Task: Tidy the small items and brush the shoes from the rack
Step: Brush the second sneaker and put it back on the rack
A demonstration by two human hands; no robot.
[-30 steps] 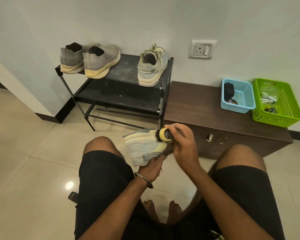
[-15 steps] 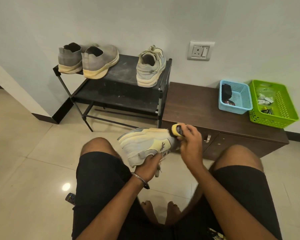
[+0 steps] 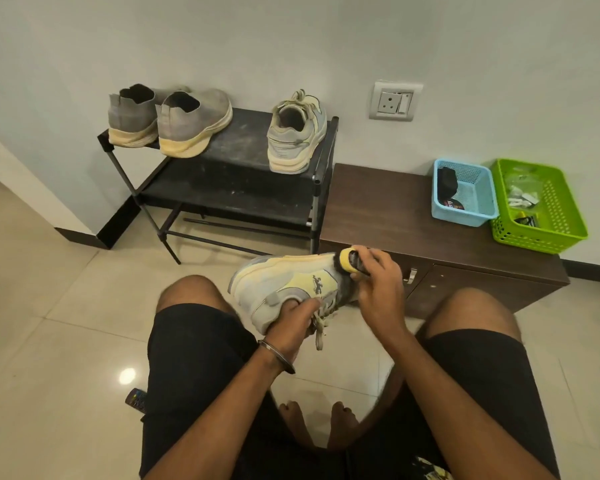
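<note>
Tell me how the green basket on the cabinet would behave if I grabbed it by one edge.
The green basket looks like thin perforated plastic, so it would probably flex a little. It holds only a few small packets, so it is likely light. Lifted by one edge it would tilt and the loose packets could slide.

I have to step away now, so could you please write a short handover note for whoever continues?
Left hand grips the sneaker above the lap. Right hand holds the yellow brush against its side. Its mate and two grey shoes stand on the rack. Small items lie in the blue basket and green basket. Left: finish this sneaker, then brush the other three.
</note>
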